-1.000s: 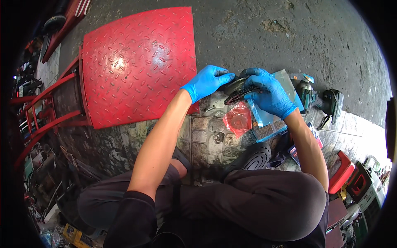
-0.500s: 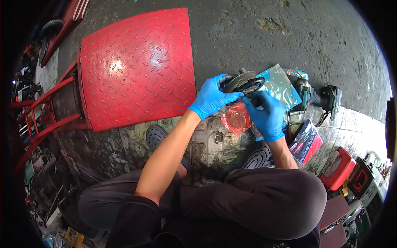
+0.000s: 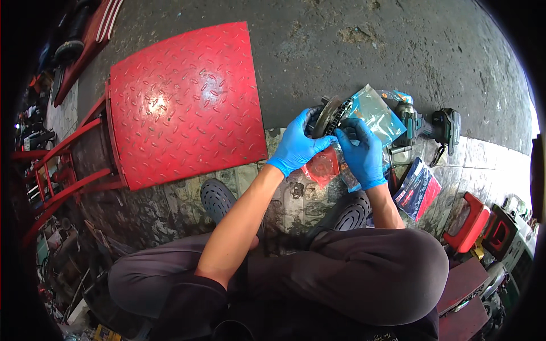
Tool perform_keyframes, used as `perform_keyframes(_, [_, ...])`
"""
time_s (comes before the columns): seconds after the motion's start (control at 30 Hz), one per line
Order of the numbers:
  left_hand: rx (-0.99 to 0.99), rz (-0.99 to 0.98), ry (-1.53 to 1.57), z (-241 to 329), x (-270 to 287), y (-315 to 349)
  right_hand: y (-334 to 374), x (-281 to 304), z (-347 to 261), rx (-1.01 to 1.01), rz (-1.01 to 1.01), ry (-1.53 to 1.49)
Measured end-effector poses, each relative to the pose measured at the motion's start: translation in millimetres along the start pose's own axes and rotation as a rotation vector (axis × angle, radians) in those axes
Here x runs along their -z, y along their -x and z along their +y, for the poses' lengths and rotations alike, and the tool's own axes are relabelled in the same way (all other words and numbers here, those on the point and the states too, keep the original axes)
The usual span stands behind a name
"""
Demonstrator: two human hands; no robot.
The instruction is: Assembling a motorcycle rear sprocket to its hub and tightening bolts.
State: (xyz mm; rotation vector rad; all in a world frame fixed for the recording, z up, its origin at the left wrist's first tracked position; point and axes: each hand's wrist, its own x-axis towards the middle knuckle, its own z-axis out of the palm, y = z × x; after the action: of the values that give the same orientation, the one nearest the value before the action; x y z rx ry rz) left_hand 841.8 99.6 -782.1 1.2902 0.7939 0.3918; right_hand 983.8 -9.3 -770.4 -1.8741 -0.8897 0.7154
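Observation:
My left hand (image 3: 298,146), in a blue glove, grips a round, dark metal pulley-like part (image 3: 327,117) by its left side. The part stands tilted on edge, and toothed or finned black edging shows on its right face. My right hand (image 3: 364,158), also gloved in blue, is closed at that right face, its fingertips curled against or just beside it. What those fingers hold, if anything, is hidden. Under the hands lie a red plastic packet (image 3: 322,167) and, partly covered by my right hand, a clear packet (image 3: 347,177).
A red checker-plate platform (image 3: 187,108) fills the left. Beyond my right hand lie a clear-and-teal plastic bag (image 3: 375,116), a cordless power tool (image 3: 412,124) with a black battery (image 3: 446,131), and a blue-and-red packet (image 3: 418,190). A red-handled case (image 3: 467,221) stands at the right.
The round part has turned from lying nearly flat to standing steeper on edge. My right hand has closed in on its right face. The whole view has shifted slightly.

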Motion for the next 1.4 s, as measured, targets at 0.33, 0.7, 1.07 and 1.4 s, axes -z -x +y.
perform_keyframes(0.33, [-0.035, 0.065, -0.030, 3.9, -10.5, 0.0, -17.8, 15.1, 9.4, 0.004, -0.101, 0.120])
perform_keyframes(0.7, [-0.091, 0.067, 0.362, -31.9, -0.1, -22.1, -20.4, 13.2, 2.8, -0.001, -0.080, 0.185])
perform_keyframes(1.07, [0.143, -0.005, 0.424, -32.9, 12.1, -36.2, -14.7, 8.2, 2.4, -0.131, -0.070, 0.136])
perform_keyframes(1.4, [0.192, 0.004, 0.463, -38.7, 12.2, -51.6, -5.6, 10.6, -1.3, -0.225, -0.034, 0.149])
